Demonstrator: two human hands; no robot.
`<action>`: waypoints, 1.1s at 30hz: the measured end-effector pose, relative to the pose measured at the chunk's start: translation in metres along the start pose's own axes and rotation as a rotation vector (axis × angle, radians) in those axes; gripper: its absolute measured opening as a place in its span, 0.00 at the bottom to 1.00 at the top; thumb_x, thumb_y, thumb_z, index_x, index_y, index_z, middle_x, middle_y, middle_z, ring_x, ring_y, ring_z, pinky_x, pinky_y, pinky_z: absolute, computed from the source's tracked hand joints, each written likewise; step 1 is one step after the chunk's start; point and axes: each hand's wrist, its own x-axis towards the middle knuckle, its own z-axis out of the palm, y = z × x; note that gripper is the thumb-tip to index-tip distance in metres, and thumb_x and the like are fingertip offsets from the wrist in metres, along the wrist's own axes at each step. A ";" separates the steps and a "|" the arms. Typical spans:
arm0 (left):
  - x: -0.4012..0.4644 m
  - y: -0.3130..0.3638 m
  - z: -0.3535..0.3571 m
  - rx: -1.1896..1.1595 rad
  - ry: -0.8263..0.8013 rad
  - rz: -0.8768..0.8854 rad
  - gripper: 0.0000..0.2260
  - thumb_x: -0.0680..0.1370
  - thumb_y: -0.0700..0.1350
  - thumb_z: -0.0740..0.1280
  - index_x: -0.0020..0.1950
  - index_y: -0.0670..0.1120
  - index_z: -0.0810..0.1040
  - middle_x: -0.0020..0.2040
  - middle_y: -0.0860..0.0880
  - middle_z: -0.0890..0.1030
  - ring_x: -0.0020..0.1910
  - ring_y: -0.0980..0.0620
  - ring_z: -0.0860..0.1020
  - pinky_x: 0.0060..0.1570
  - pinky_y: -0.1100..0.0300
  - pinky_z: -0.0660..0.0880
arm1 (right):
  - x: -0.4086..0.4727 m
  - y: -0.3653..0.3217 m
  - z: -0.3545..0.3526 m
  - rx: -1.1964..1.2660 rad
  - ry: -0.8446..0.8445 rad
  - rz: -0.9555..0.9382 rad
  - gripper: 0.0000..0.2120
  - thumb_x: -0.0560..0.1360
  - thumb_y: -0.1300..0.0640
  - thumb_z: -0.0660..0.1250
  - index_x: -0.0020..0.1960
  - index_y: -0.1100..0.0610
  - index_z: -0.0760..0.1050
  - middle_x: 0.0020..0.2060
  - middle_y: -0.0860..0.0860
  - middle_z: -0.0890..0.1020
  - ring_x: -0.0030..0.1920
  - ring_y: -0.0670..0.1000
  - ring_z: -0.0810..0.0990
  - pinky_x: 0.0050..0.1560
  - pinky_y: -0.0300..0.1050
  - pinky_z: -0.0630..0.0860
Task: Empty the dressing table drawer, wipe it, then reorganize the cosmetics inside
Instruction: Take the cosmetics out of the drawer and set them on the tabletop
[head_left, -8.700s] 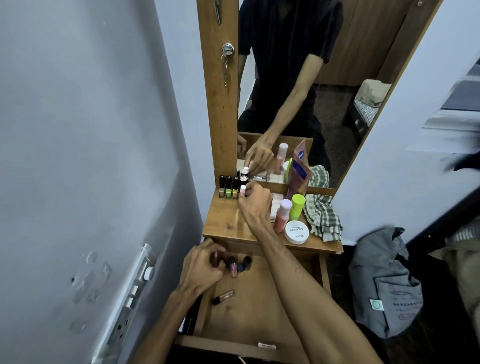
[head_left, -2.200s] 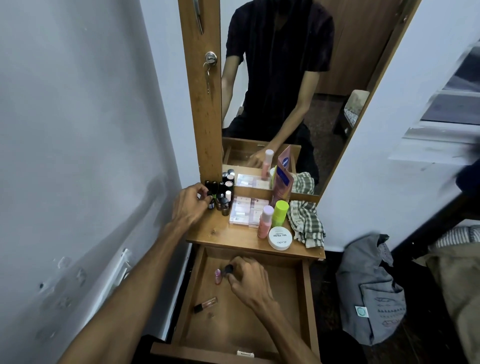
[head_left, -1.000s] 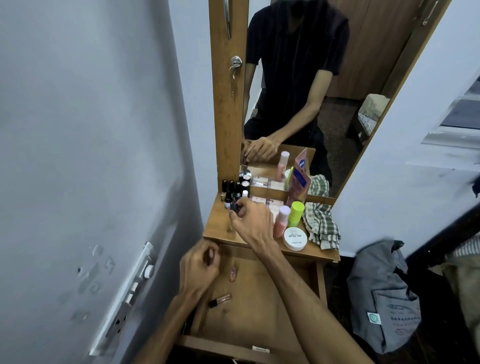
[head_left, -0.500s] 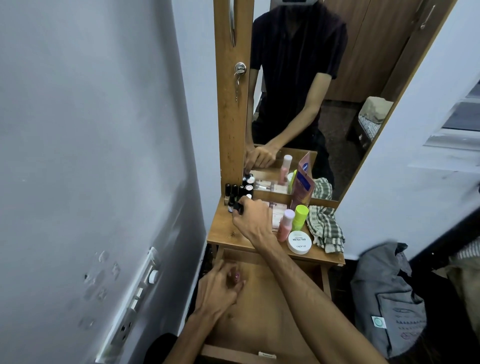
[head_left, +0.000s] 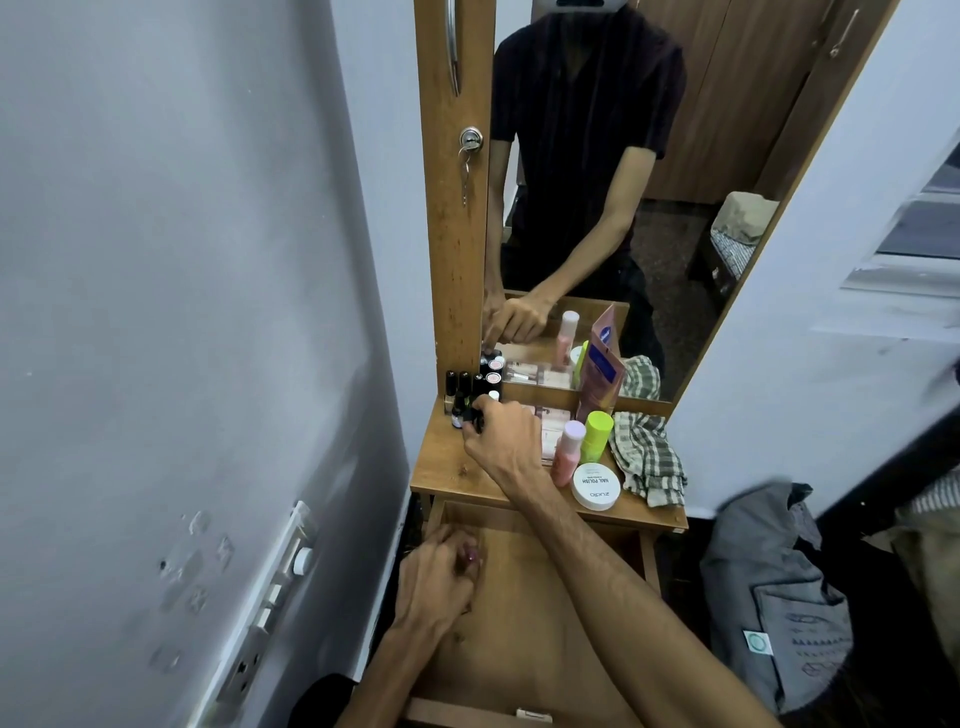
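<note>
A small pink-capped bottle (head_left: 470, 557) lies in the rear left corner of the open drawer (head_left: 524, 597), partly covered by the left hand (head_left: 436, 587), whose fingers (head_left: 457, 545) curl narrowly around it; whether the bottle is lifted or only touched cannot be told, and its long axis is too hidden to read. The left hand is plainly the nearer of the two to this item, lying directly over it, while the rest of the drawer floor that shows is bare wood, much of it masked by the right forearm crossing above. Up and away from the drawer, on the surface (head_left: 441, 470) of the dressing table, the right hand (head_left: 501, 434) reaches to the rear left corner, its grip closed narrowly on a dark small bottle (head_left: 474, 415) at the front of a cluster of upright nail polish bottles (head_left: 470, 387) standing against the mirror frame. To the right of that hand stand a pink bottle (head_left: 566, 452), a green bottle (head_left: 596, 435), a white round jar (head_left: 596, 486) and a checked cloth (head_left: 647, 457). Judged from this layout, emptying is nearly complete, and the coming move carries the drawer item upward and forward to the cluster.
</note>
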 end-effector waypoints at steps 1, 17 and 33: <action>0.000 0.001 -0.002 -0.011 0.003 -0.005 0.07 0.75 0.49 0.71 0.52 0.56 0.81 0.53 0.59 0.81 0.47 0.60 0.78 0.51 0.63 0.77 | 0.000 0.000 0.000 0.002 -0.003 0.001 0.11 0.77 0.50 0.67 0.56 0.54 0.80 0.43 0.54 0.85 0.46 0.58 0.83 0.44 0.48 0.76; 0.045 0.013 -0.077 -0.200 0.230 0.050 0.06 0.68 0.43 0.75 0.41 0.53 0.83 0.37 0.62 0.78 0.37 0.63 0.77 0.37 0.65 0.74 | -0.028 0.010 -0.005 0.094 -0.018 0.024 0.17 0.73 0.54 0.66 0.62 0.48 0.78 0.39 0.52 0.85 0.44 0.59 0.83 0.45 0.52 0.80; 0.139 0.007 -0.110 -0.051 0.215 0.044 0.06 0.72 0.45 0.73 0.48 0.51 0.84 0.43 0.55 0.82 0.41 0.52 0.78 0.44 0.54 0.79 | -0.125 0.035 0.012 0.147 -0.144 0.009 0.07 0.75 0.52 0.66 0.50 0.50 0.81 0.39 0.47 0.85 0.41 0.49 0.83 0.44 0.40 0.78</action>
